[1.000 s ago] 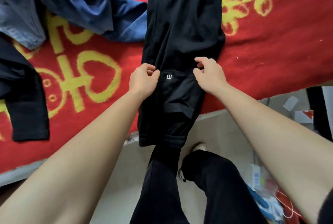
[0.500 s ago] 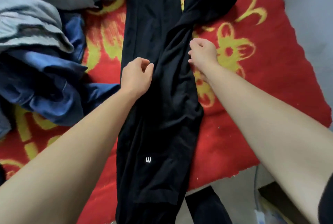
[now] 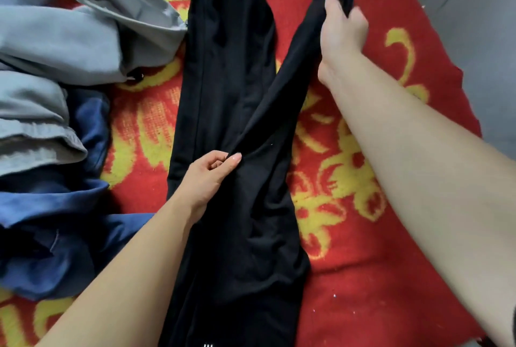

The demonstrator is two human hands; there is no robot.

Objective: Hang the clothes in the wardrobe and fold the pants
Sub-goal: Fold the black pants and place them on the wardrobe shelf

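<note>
A red blanket (image 3: 363, 276) with a yellow pattern is spread beneath the black pants (image 3: 229, 81) and extends past them on both sides. The pants are laid lengthwise on it, running from the near edge of the view to the far edge. One leg is laid flat and straight. The other leg is drawn off at an angle to the right, so that the two legs form a narrow V.

A grey garment (image 3: 69, 39) is heaped to the left of the pants, and its edge touches the far part of the flat leg. A blue garment (image 3: 55, 235) is bunched left of the pants, nearer the viewer, and is partly covered by the grey one.

The right hand (image 3: 339, 30) is located on the angled leg, close to its far end. Its fingers are curled round the fabric, and the leg is gripped there. The left hand (image 3: 206, 179) is positioned at the middle of the pants, where the legs diverge. A fold of the fabric is pinched between its thumb and fingertips.

A small white logo (image 3: 208, 345) is printed on the near end of the pants and is cut off by the frame edge.
</note>
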